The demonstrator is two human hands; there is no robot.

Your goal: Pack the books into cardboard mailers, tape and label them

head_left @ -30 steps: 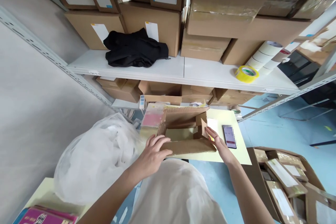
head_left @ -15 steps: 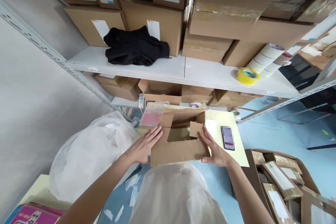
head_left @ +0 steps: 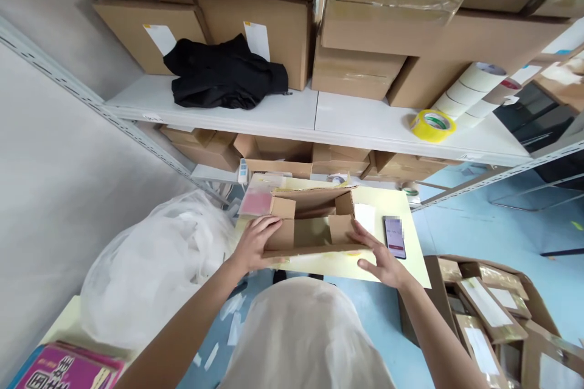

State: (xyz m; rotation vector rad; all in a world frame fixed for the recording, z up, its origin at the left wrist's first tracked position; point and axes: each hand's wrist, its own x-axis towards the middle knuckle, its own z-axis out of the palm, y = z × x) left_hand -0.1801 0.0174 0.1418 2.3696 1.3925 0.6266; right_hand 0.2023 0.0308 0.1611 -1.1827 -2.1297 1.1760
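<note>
An open cardboard box [head_left: 285,235] lies on the pale yellow tabletop [head_left: 314,266] in front of me, its small side flaps turned inward and the pale yellow surface visible through its opening. My left hand [head_left: 260,243] grips its left front corner, fingers over the side flap and thumb along the near edge. At the right side, my right hand [head_left: 381,258] touches the box with its fingertips, fingers stretched and thumb spread away. A phone [head_left: 394,237] with a lit screen lies to the right, beside a white paper [head_left: 365,217].
A shelf [head_left: 365,127] with cartons, a black garment [head_left: 228,73] and yellow tape [head_left: 432,126] spans the back. A white plastic bag [head_left: 150,267] bulges at left, near magenta packages [head_left: 64,368]. A large carton [head_left: 413,316] of taped boxes stands at lower right.
The box's near flap, broad and facing me before, now shows as a narrow edge. My left hand has closed round the corner; my right thumb has moved off the box.
</note>
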